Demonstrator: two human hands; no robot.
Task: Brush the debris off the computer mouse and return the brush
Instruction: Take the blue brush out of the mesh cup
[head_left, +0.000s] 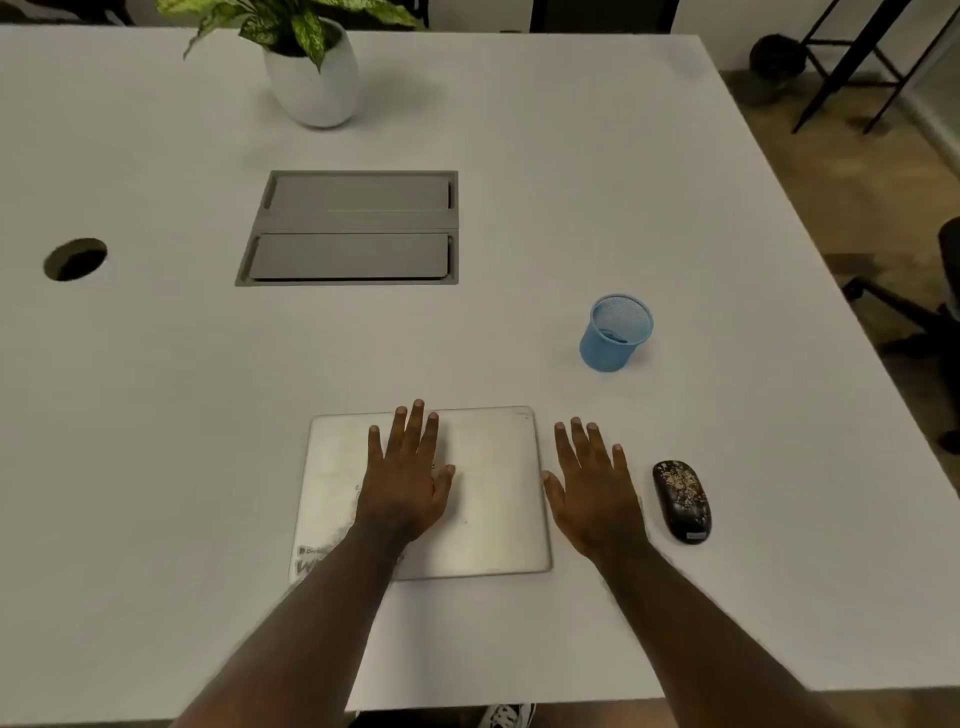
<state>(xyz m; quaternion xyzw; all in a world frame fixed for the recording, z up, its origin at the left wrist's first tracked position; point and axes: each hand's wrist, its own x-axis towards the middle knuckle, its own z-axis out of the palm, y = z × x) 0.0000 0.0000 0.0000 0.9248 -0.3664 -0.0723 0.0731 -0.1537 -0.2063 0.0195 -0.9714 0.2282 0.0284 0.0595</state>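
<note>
Both flat, fingers spread: left hand (405, 478) on laptop (493, 499), right hand (592, 488) on table (156, 415) between laptop and debris-covered mouse (681, 500); blue cup (615, 332) beyond laptop.

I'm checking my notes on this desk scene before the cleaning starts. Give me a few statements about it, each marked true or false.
1. The left hand lies flat on the closed laptop. True.
2. The right hand grips the computer mouse. False: it rests open on the table, between laptop and mouse, apart from the mouse.
3. The mouse is speckled with light debris. True.
4. The blue mesh cup lies on its side. False: it stands upright, beyond the right hand.
5. The potted plant stands right beside the mouse. False: it is at the table's far side.
</note>
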